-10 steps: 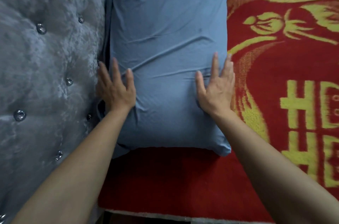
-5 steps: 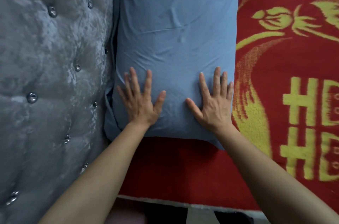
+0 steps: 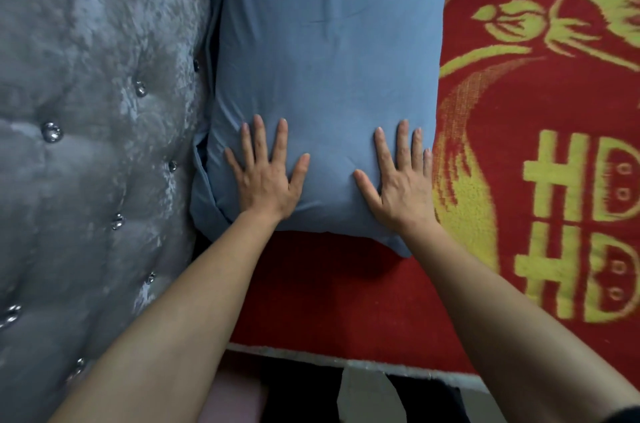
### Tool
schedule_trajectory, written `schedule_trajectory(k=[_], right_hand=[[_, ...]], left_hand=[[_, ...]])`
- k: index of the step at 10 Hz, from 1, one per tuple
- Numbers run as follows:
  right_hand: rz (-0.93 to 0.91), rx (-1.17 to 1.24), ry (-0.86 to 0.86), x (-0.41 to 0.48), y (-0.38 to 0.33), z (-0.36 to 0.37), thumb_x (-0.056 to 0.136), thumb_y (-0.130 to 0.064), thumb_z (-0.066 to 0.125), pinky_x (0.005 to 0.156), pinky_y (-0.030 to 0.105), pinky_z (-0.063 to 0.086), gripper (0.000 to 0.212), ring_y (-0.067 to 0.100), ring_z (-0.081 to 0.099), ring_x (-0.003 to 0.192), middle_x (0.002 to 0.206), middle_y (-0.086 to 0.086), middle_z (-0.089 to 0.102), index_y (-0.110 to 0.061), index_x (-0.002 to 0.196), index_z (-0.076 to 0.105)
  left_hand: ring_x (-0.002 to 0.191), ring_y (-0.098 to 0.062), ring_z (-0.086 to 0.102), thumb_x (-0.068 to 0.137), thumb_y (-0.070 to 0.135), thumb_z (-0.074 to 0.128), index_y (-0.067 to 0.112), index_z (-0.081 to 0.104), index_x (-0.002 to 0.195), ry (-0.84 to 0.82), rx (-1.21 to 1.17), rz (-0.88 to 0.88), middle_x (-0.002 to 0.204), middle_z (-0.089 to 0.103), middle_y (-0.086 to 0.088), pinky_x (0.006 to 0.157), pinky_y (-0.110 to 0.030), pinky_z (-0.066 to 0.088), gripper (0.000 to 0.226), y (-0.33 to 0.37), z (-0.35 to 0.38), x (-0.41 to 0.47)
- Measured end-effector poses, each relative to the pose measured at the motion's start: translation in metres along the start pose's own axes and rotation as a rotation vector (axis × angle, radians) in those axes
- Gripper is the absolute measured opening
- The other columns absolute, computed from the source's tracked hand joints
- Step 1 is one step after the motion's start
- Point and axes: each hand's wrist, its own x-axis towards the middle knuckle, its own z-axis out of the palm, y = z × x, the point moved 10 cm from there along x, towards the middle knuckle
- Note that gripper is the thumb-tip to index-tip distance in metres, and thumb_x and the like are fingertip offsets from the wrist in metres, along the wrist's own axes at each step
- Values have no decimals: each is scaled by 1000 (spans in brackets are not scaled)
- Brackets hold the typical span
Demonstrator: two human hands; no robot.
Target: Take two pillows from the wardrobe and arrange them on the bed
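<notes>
**Pillow lies flat under both my palms, along the headboard**

The pillow, a plump rectangular one in a smooth blue cotton case (image 3: 329, 76), fills the upper centre of the frame, and its long axis runs straight away from me, from the near short edge at mid-frame up past the top border. Nearest to me, at the bottom edge, is the pale rim of the bed (image 3: 311, 355), then a bare strip of the red woven blanket with yellow flower and character patterns (image 3: 536, 110). Beyond that strip my left hand (image 3: 265, 180) and my right hand (image 3: 398, 185) rest on the near end of the pillow, both spread wide with fingers splayed, pressing flat and gripping nothing. They sit well apart, one toward each long side, about equally near the pillow's end.

The pillow's left long side touches the grey crushed-velvet headboard with shiny button tufts (image 3: 86, 145), which takes up the whole left of the frame; loose case fabric bunches in that seam at mid-left. I judge this pillow placed, and any smoothing would run away from me along its length. I see no containers and no second pillow.
</notes>
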Motion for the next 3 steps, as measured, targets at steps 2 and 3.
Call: schedule_trajectory(k=[2,3], right_hand=[[-2,31,-385,-22,-3,-29,96,-63,37,118,49,24,79,41,11,149,165,14,1,-23,158,10],[-92,16,-545,-23,-12,-73,99,-57,39,115,51,32,74,34,18,148,163,12,10,-20,157,13]], left_hand=[[150,-30,-3,94,66,15,26,3,155,-350,6,-74,164,-5,-8,117,-59,15,74,7,-25,-41],[141,-32,32,95,65,15,23,25,151,-508,16,-11,157,27,-11,109,-51,34,70,19,-61,-49]])
